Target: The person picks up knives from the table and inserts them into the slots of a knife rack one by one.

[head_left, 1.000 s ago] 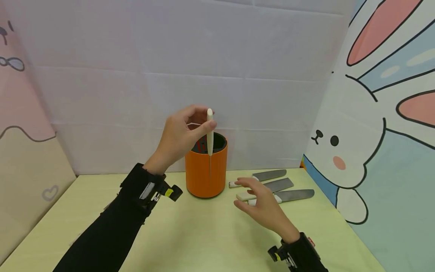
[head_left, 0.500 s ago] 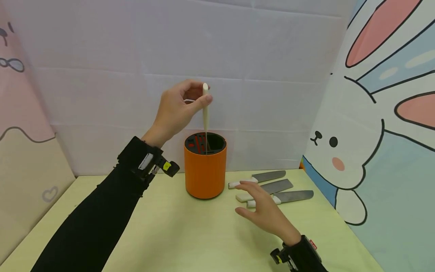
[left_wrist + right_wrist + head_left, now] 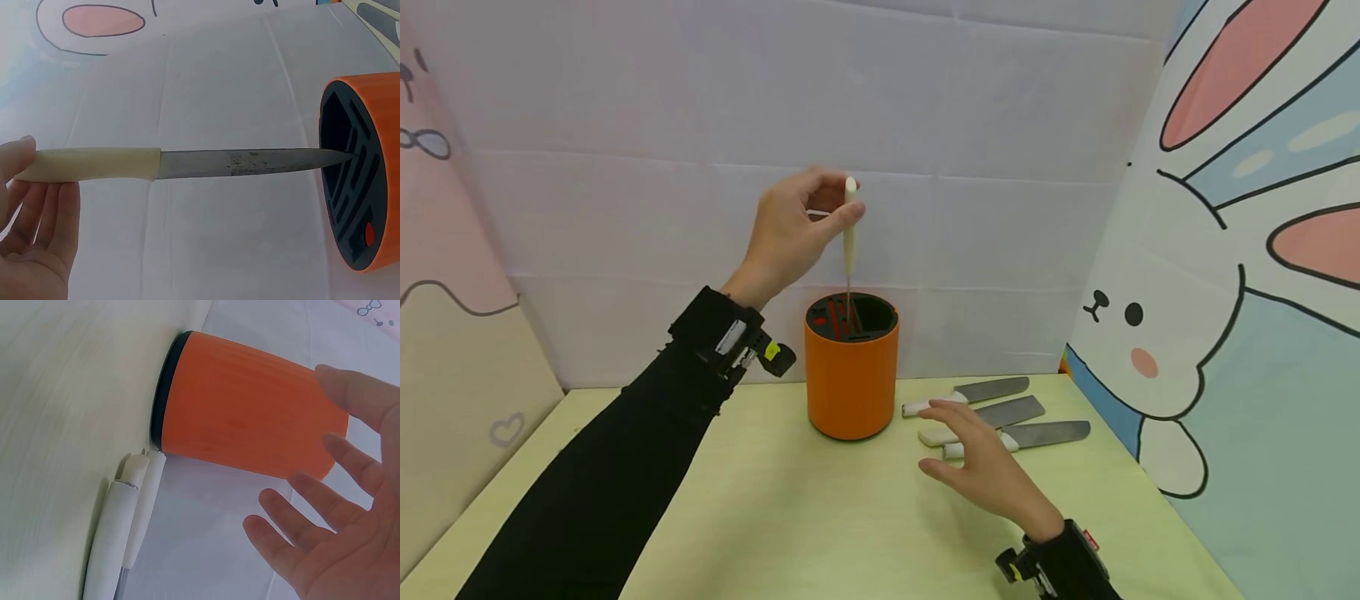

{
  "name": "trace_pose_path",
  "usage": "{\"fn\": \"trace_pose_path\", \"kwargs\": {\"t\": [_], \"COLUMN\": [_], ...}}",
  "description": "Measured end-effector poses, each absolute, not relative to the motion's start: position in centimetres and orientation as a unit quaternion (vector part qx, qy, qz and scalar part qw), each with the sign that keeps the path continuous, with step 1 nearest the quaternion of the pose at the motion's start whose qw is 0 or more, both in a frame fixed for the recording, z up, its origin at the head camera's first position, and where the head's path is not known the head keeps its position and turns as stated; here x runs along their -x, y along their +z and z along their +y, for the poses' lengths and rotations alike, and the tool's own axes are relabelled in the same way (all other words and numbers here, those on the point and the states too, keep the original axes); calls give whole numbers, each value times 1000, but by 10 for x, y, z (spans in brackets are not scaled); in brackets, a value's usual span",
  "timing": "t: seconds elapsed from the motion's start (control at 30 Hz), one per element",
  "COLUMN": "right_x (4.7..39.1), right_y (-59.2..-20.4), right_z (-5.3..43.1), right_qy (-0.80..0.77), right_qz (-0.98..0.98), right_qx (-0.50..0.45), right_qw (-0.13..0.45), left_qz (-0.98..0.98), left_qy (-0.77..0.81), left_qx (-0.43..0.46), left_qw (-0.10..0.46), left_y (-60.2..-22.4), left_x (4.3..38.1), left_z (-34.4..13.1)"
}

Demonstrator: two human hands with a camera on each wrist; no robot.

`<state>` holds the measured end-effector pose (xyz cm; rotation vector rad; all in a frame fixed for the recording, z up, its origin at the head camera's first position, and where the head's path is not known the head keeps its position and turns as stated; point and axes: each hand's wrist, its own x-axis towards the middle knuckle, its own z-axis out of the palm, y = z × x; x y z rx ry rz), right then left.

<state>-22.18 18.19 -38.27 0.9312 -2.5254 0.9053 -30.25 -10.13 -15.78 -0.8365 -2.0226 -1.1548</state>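
Note:
My left hand pinches the cream handle of a knife between thumb and fingers. The blade points down, its tip at the slotted top of an orange round knife block. In the left wrist view the tip overlaps the dark slots; how deep it sits I cannot tell. My right hand holds nothing, its fingers spread and slightly bent over the table near the handles of three knives. Those are a back knife, a middle knife and a front knife, all with pale handles.
The pale yellow table carries the block near its back edge. Right behind it hangs a white cloth. A rabbit-print panel bounds the right side, and a pink and cream panel the left.
My left hand has risen with the knife, bringing it from in front of the block to above its top, then slightly left and back. The right hand has barely moved, its fingers somewhat straighter.

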Motion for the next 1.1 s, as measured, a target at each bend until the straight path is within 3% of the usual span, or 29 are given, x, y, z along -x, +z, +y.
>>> {"fn": "trace_pose_path", "kwargs": {"t": [1.1], "right_x": [223], "right_y": [-383], "right_z": [181], "right_qy": [311], "right_qz": [-885], "right_qx": [-316], "right_qw": [145], "left_qz": [-807], "left_qy": [-420], "left_qx": [285], "left_qw": [301], "left_y": [-214], "left_x": [333], "left_z": [-106]}}
